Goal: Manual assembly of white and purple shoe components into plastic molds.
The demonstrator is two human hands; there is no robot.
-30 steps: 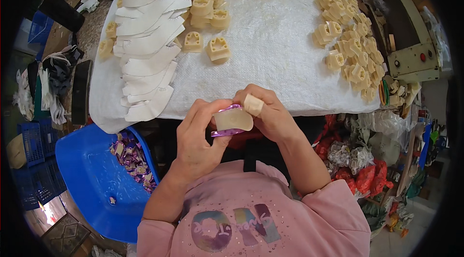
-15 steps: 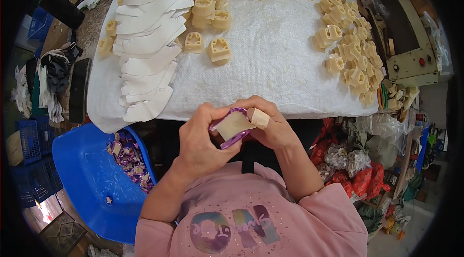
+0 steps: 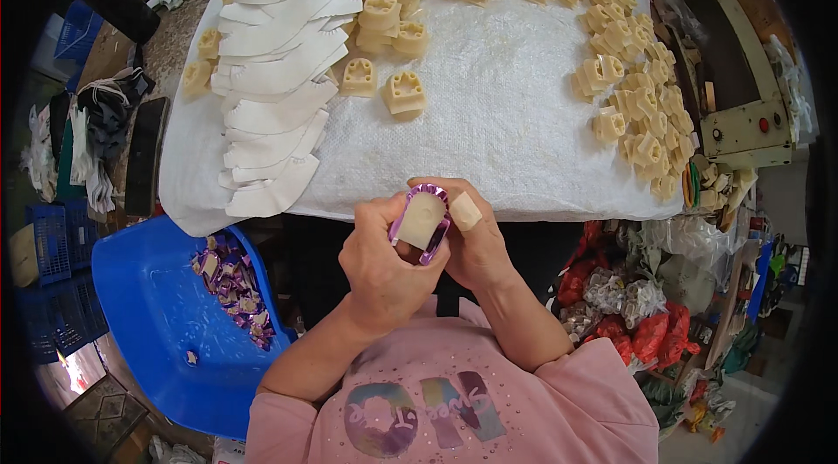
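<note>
— So, what are you holding?

— One cream block (image 3: 422, 218) in one purple rim (image 3: 436, 244), at six o'clock below the white cloth (image 3: 506, 106). Your left hand (image 3: 384, 259) curls round it from seven o'clock; your right hand (image 3: 476, 233) pinches its edge, thumb bandaged.

— And beside you?

— One blue tub (image 3: 148, 316) at eight o'clock, its purple pieces (image 3: 231, 285) too many to count.

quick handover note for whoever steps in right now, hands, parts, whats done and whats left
Left hand: grips the shiny purple trim piece fitted around a cream plastic block.
Right hand: steadies the same piece, thumb on top.
Parts: loose cream plastic blocks and white curved sheet cut-outs on the white woven table cover; purple pieces in the blue plastic tub at left.
Done: cannot tell.
Left: many bare blocks on the table.
</note>
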